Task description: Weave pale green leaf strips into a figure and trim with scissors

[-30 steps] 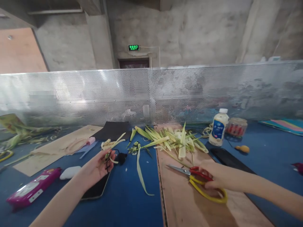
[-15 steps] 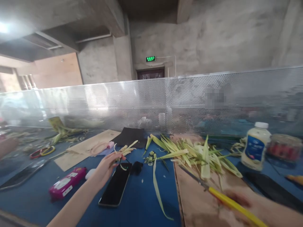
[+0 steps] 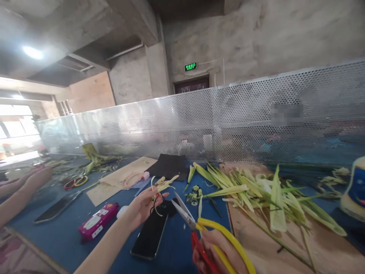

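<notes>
A worker grips a pair of scissors [image 3: 193,225] just to the right of a black phone [image 3: 148,239] on a blue table [image 3: 176,253], the right hand [image 3: 218,238] wrapped around the red and yellow handles, blades parted and angled toward the phone's far end. Over that same end, the left hand [image 3: 141,209] pinches a pale strip [image 3: 155,210] between its fingertips; the two hands are apart, the blade tips near the left one. Farther right of the phone, green and pale leaves [image 3: 276,209] lie heaped across a brown board [image 3: 270,255], with a bottle [image 3: 353,194] at the far right, partly out of view. Left of the phone sit a white case [image 3: 121,211] and a purple pack [image 3: 98,220]. Beyond the phone are a black sheet [image 3: 168,166] and, to its left, brown paper [image 3: 122,173]. Well left of the phone, a second pair of scissors [image 3: 76,182] lies near a co-worker's hand [image 3: 38,179]. A perforated metal screen [image 3: 171,118] stands behind the phone, below a green exit sign [image 3: 190,67].
</notes>
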Available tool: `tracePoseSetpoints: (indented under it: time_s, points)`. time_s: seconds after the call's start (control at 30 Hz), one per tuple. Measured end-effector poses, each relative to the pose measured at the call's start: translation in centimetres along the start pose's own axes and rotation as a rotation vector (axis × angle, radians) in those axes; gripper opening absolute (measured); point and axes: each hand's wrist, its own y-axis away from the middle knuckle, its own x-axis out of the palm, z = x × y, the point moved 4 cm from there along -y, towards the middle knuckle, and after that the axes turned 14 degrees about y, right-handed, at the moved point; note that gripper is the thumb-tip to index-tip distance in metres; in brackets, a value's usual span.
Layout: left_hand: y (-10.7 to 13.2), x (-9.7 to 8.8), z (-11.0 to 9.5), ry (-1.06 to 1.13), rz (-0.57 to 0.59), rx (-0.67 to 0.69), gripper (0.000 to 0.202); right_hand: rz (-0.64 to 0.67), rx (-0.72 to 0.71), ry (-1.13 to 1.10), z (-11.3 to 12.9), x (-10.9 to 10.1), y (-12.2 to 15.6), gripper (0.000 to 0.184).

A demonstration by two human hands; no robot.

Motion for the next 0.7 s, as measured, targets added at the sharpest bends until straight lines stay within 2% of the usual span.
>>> tracePoseSetpoints:
  time_s: [0.03,0.1,0.2,0.33,0.5,0.7]
  points:
    - [0.0,-0.1,0.1,0.009,0.004,-0.012,0.01,0.018,0.039,-0.055,0.0,0.3,-0.5,0.055]
    - [-0.2,-0.3,0.2,0.018,0.008,-0.019,0.01,-0.031,0.129,-0.263,0.2,0.4,-0.9,0.054]
    - [-0.4,-0.6,0.4,0.028,-0.017,-0.01,0.009,-0.001,0.165,-0.437,1.2,0.6,-1.0,0.046]
    - [-0.7,-0.9,0.4,0.03,-0.048,0.002,0.009,0.08,0.21,-0.514,1.4,0.7,-1.8,0.044]
    - [-0.9,-1.0,0.2,0.008,-0.028,0.008,0.008,0.201,0.214,-0.51,1.4,0.7,-2.6,0.045]
    - [-1.0,-0.5,0.7,-0.019,0.043,0.007,0.006,0.189,0.184,-0.474,2.4,0.3,-2.3,0.042]
